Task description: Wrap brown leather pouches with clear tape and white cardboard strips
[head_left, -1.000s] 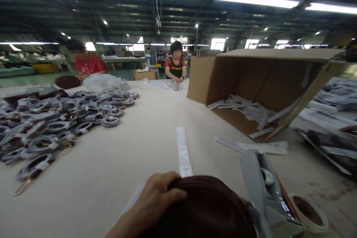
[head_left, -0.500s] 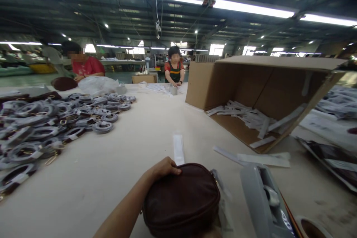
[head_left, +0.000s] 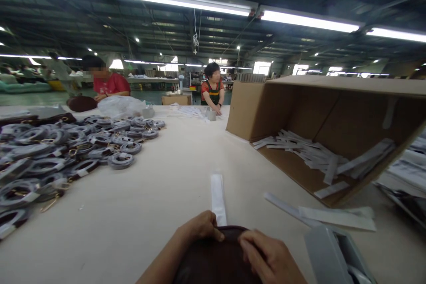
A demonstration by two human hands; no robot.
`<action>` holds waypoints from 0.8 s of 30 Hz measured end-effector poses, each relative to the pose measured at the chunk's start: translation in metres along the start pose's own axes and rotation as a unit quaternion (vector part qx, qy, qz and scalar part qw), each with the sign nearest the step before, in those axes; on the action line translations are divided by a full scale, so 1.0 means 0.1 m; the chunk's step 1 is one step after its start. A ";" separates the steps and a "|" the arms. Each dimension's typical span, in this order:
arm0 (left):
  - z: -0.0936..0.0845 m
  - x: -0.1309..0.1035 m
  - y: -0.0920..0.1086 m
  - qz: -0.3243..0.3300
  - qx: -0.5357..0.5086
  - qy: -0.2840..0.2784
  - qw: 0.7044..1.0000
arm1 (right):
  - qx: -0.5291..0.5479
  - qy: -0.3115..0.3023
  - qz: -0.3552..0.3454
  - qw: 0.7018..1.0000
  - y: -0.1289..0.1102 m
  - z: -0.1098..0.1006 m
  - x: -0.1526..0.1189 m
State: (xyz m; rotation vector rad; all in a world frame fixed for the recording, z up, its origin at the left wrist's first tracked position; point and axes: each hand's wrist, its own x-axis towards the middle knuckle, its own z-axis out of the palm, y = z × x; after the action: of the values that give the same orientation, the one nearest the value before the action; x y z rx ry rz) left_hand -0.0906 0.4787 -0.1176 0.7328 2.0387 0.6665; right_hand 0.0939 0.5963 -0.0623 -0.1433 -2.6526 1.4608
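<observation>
Holding a dark brown, smooth leather-like bag with a rounded, raised rim [head_left: 216, 259] low and close to the body, its lower part cut off by the bottom of the view. Left hand [head_left: 204, 226] folded tightly over the left side of the rim, firmly gripping it. Right hand [head_left: 266, 250] at the right side, fingers bent in near the thumb, tips at the rim — whether pinching it or merely resting there, not clear from this view.

Most telling relation: the curve of the rim, running crosswise between the hands, with only a short stretch uncovered between fingertips. Both hands about equally near, one from each side; long axis of the bag unreadable with so much hidden. Just beyond, a flat, narrow white strip [head_left: 218, 197], long axis pointing nearly straight away, near end meeting the rim in view — touching or simply behind it, hard to say. Left hand nearer to it.

Tightest on the right: a grey plastic tape dispenser [head_left: 324, 253] near the right hand, then two loose white strips [head_left: 339, 218], then a brown cardboard box [head_left: 244, 108]. More room leftward over the pale tabletop [head_left: 143, 204], as far as a heap of coiled, plastic-wrapped straps [head_left: 69, 153].
</observation>
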 end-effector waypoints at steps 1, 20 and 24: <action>0.01 0.00 0.00 -0.003 0.002 0.004 1.000 | -0.087 0.026 -0.009 0.996 0.02 -0.03 0.26; 0.05 -0.03 0.04 -0.050 0.000 0.047 0.998 | -0.320 0.083 -0.035 0.943 0.61 0.36 1.47; 0.05 -0.04 0.04 -0.037 -0.005 0.044 0.998 | -0.276 0.091 -0.067 0.954 0.48 0.30 1.41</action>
State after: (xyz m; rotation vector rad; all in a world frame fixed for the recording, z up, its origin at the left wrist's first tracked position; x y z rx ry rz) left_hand -0.0841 0.4796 -0.1155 0.6296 2.1300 0.6770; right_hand -0.0482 0.6155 -0.1114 -0.1308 -2.7700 0.6026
